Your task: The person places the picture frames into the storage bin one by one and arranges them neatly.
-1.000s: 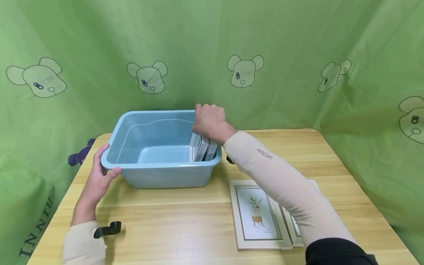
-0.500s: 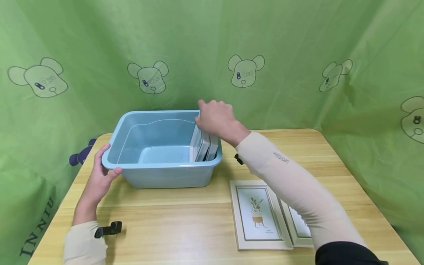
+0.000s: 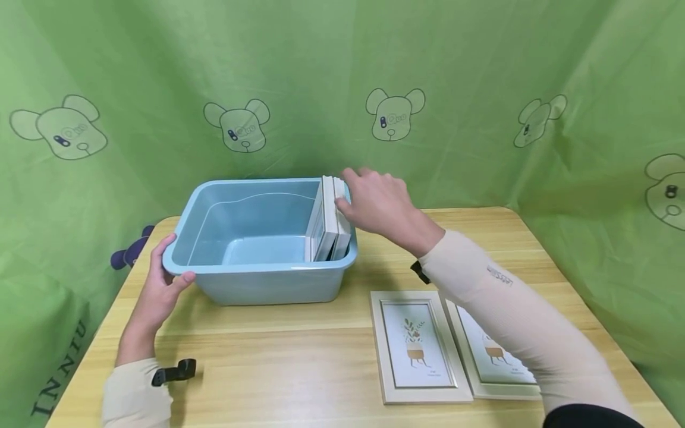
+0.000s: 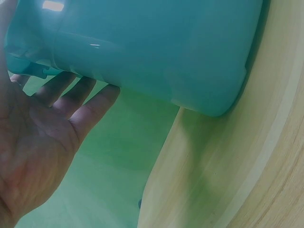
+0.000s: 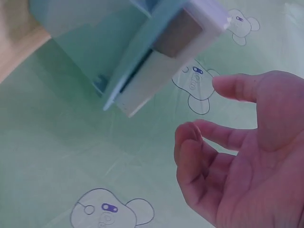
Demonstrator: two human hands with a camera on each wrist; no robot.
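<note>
In the head view a light blue plastic basin [image 3: 257, 285] stands toward the back of the table. My left hand [image 3: 160, 291] grips its left corner, thumb at the front and fingers along the side. Those fingers [image 4: 97, 104] reach under the rim in the left wrist view. Several white picture frames [image 3: 327, 220] stand on edge, leaning at the basin's right end. My right hand [image 3: 377, 202] is over the right rim beside them, and in the right wrist view its loosely bent fingers [image 5: 190, 156] hold nothing, apart from the frame corner [image 5: 156, 71].
Two more cream picture frames with plant prints, a left one [image 3: 417, 345] and a right one [image 3: 492, 351], lie flat at the front right, the right one partly under my sleeve. Green curtain [image 3: 299, 71] hangs behind the wooden table [image 3: 257, 368].
My right hand has let go of the picture frames in the basin and moved right, exposing their top edges. The left hand stays at the basin's corner.
</note>
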